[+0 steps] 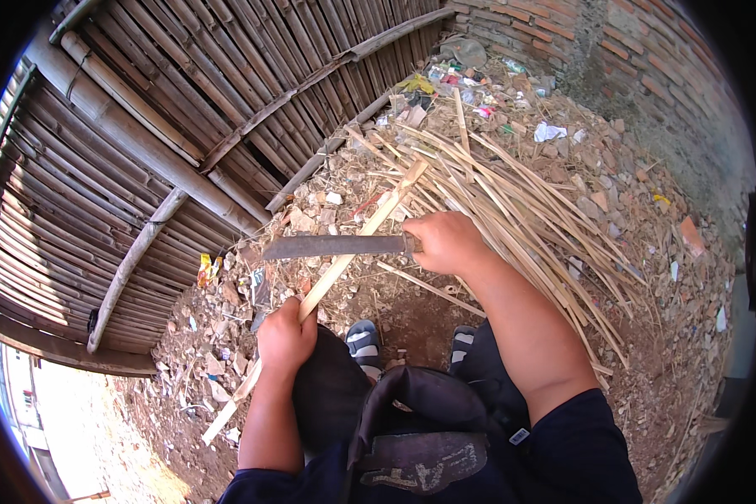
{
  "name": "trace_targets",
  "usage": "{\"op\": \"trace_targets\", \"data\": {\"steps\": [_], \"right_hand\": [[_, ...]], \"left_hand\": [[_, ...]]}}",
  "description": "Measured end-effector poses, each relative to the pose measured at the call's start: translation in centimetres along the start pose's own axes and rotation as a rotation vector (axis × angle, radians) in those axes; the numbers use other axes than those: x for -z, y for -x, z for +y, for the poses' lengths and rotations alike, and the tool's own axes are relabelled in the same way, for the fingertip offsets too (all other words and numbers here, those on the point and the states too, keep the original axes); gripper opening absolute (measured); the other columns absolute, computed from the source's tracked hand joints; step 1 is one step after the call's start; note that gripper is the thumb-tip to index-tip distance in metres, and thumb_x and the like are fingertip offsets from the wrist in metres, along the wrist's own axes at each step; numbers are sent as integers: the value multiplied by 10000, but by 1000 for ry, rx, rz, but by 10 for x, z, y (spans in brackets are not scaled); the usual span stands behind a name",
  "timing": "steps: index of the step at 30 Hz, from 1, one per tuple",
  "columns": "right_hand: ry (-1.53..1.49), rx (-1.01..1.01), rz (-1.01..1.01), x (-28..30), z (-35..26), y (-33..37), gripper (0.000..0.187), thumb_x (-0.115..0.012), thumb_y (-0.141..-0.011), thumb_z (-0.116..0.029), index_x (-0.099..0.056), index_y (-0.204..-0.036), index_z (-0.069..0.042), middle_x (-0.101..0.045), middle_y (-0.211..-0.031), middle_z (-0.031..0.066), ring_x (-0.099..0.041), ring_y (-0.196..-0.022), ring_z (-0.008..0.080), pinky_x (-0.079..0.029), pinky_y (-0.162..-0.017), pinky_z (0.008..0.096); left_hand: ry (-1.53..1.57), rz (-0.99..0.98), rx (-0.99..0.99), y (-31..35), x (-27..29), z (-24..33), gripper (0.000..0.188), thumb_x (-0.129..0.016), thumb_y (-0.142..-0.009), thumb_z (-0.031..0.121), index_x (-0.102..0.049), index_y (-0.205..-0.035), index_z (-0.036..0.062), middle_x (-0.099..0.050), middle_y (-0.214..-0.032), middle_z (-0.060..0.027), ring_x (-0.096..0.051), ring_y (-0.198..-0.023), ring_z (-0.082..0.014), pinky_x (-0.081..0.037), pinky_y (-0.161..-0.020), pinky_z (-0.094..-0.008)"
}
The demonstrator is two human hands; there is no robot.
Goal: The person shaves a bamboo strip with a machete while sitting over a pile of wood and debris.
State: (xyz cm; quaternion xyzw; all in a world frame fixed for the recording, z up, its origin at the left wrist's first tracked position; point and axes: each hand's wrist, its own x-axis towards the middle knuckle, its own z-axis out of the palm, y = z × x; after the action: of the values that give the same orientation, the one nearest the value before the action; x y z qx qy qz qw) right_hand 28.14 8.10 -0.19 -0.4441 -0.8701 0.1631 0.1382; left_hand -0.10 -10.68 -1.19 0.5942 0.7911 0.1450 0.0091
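My left hand (pixel 286 338) is closed round a long, pale bamboo strip (pixel 332 275), which slants from the lower left up toward the far right. In my right hand (pixel 447 242) is the handle of a machete (pixel 336 246). Its dark, broad blade points left and lies across the strip, above my left hand; whether the edge bites into the strip I cannot tell. Just beyond my right hand, a heap of split bamboo strips (pixel 521 210) is spread over the ground.
A bamboo-slat wall (pixel 252 76) stands at the left, braced by poles. A brick wall (pixel 647 59) closes off the far right. Rubble and litter, including a white scrap (pixel 549 132), cover the ground. My sandalled feet (pixel 364 344) are below the blade.
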Motion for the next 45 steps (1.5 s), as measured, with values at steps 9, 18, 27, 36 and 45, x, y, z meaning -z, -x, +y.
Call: {"op": "trace_targets", "data": {"steps": [9,18,27,36,45], "right_hand": [[-128,-218,253,4,32,-9,305,-761,-819,-239,-740,-1107,-141,-743,-862,162,-722,-830,394,-570,-748,514],[-130,-209,229,11,24,-11,323,-773,-848,-286,-729,-1122,-121,-743,-858,166,-723,-809,398,-571,-740,507],[-457,-146,138,2,37,-7,365,-805,-866,-349,-748,-1137,-112,-751,-894,156,-728,-823,365,-569,-752,471],[-41,165,64,-3,-6,-1,305,-778,-795,-226,-712,-1082,-148,-735,-815,123,-734,-814,363,-577,-744,494],[-78,-285,185,17,26,-5,368,-776,-836,-249,-740,-1190,-158,-756,-904,161,-734,-871,385,-577,-778,504]], "left_hand": [[166,-111,36,-9,15,-1,356,-705,-952,320,-601,-787,23,-671,-737,-245,-666,-730,-471,-510,-671,-548],[250,-130,57,-10,11,-9,386,-715,-966,338,-610,-782,16,-643,-690,-232,-644,-672,-450,-491,-640,-521],[263,-138,26,-10,14,-9,367,-721,-957,330,-627,-779,24,-645,-686,-222,-652,-670,-435,-497,-634,-510],[240,-110,16,-8,15,-6,338,-708,-951,308,-620,-781,30,-657,-705,-230,-660,-700,-461,-505,-656,-540],[162,-106,-34,-7,11,0,326,-705,-953,316,-600,-827,34,-666,-727,-254,-665,-733,-487,-512,-670,-565]]}}
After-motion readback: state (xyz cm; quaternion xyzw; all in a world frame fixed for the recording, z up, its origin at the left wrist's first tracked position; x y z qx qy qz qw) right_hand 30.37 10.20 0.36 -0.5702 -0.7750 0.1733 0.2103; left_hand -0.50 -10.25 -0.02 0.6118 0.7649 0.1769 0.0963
